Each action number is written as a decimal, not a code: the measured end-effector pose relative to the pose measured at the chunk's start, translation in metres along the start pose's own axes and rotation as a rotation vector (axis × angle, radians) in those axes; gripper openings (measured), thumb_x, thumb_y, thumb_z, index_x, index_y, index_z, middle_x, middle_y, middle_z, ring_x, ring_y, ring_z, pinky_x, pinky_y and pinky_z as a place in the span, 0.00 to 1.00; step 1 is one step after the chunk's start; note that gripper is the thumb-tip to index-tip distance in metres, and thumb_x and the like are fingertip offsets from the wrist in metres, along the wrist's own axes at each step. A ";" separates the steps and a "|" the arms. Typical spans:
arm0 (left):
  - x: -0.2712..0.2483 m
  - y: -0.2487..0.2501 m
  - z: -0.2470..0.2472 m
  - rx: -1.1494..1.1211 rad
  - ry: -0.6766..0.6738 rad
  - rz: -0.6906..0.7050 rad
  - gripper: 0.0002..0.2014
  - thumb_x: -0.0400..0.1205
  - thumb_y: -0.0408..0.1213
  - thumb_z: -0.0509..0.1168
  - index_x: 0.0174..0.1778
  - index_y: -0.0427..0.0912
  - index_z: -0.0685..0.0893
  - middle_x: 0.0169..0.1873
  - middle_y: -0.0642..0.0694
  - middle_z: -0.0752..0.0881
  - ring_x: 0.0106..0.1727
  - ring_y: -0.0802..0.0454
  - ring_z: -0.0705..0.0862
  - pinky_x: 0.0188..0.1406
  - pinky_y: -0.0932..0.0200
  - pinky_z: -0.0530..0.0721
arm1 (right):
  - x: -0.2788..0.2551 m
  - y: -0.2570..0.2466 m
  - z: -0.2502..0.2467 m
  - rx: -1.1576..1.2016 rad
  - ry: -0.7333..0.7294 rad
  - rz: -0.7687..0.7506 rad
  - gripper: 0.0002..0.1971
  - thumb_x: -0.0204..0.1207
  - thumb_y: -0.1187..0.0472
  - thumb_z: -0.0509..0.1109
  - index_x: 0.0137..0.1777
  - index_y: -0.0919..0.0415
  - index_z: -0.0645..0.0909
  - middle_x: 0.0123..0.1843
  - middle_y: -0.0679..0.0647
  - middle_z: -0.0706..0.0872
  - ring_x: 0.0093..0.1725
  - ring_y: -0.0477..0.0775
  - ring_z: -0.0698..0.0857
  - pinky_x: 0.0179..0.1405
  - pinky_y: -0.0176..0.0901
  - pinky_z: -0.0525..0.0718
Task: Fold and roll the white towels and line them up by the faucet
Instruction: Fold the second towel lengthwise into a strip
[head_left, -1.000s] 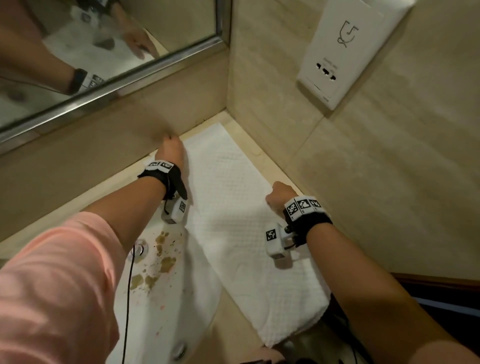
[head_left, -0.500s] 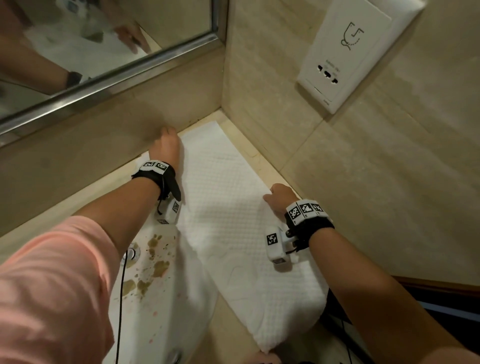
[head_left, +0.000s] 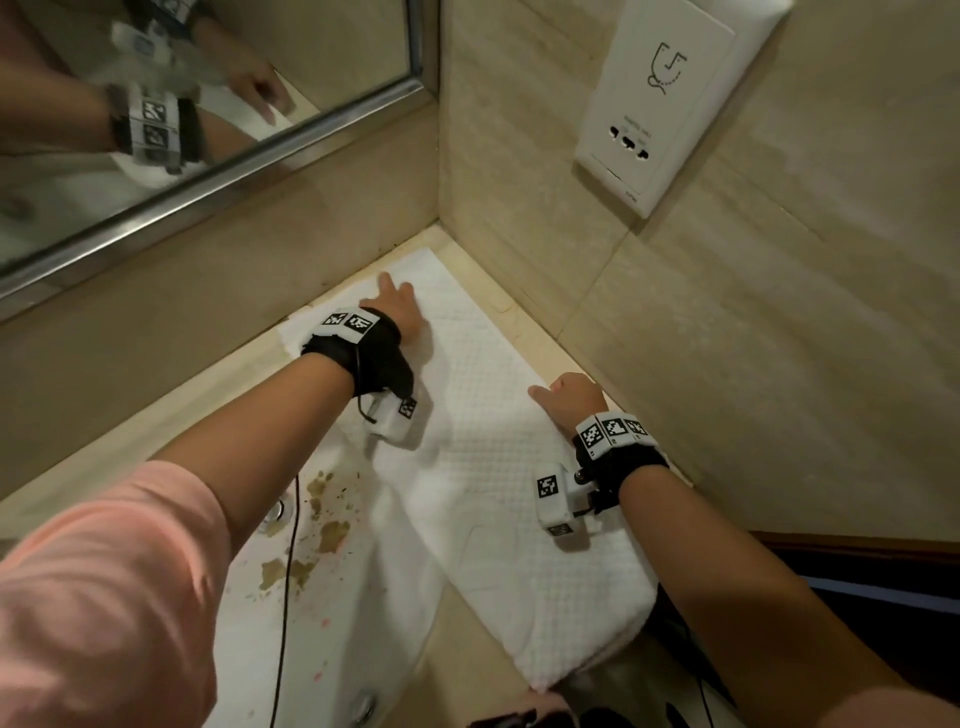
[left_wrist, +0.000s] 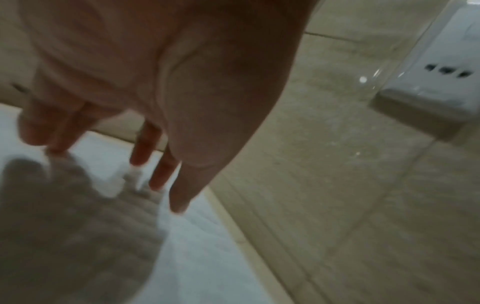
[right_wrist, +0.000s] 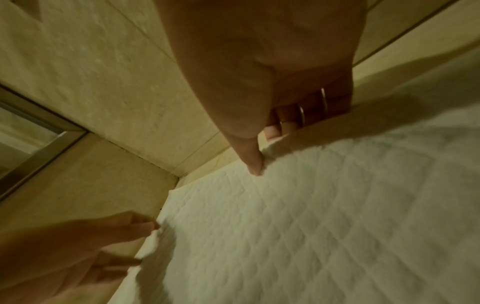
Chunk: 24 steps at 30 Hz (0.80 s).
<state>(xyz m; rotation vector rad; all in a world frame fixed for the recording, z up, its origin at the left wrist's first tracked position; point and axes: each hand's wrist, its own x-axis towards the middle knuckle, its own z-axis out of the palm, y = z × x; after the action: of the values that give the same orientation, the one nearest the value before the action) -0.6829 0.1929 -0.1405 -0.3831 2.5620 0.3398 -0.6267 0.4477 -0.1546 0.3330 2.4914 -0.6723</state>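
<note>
The beige stone counter (head_left: 457, 249) ran into the corner of the tiled walls, beneath a steel-framed mirror (head_left: 218, 176). A white oval sink basin (head_left: 332, 597), stained with brown patches, sat at its left. The white quilted towel (head_left: 498, 467), folded into a long strip, lay along the counter from the corner toward the near edge, partly overlapping the basin rim. The left hand (head_left: 397, 312) lay flat on the towel's far end, fingers extended. The right hand (head_left: 571, 397) pinched the towel's right edge between thumb and curled fingers.
</note>
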 end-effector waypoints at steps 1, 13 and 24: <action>-0.004 0.009 0.003 -0.004 -0.045 0.078 0.23 0.82 0.46 0.62 0.72 0.41 0.69 0.73 0.40 0.62 0.66 0.29 0.74 0.67 0.40 0.74 | -0.004 0.004 -0.001 -0.012 -0.023 0.018 0.19 0.75 0.48 0.70 0.31 0.58 0.69 0.31 0.50 0.73 0.35 0.53 0.74 0.26 0.39 0.67; -0.045 0.092 0.066 -0.140 -0.179 0.600 0.16 0.84 0.36 0.63 0.68 0.46 0.79 0.52 0.36 0.84 0.56 0.41 0.81 0.52 0.59 0.72 | -0.024 0.058 -0.008 0.046 -0.069 -0.043 0.14 0.78 0.55 0.67 0.33 0.52 0.68 0.37 0.47 0.75 0.45 0.55 0.76 0.43 0.41 0.70; -0.045 0.109 0.084 -0.263 -0.039 0.303 0.10 0.83 0.38 0.62 0.58 0.44 0.82 0.54 0.40 0.84 0.56 0.40 0.82 0.59 0.50 0.79 | -0.025 0.077 -0.003 0.309 0.036 -0.040 0.07 0.76 0.51 0.70 0.41 0.51 0.78 0.36 0.44 0.81 0.41 0.53 0.80 0.42 0.41 0.76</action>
<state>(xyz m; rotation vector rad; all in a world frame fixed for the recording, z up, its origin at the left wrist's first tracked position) -0.6437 0.3294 -0.1683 -0.0770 2.5417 0.7911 -0.5792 0.5119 -0.1688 0.4107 2.4316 -1.0796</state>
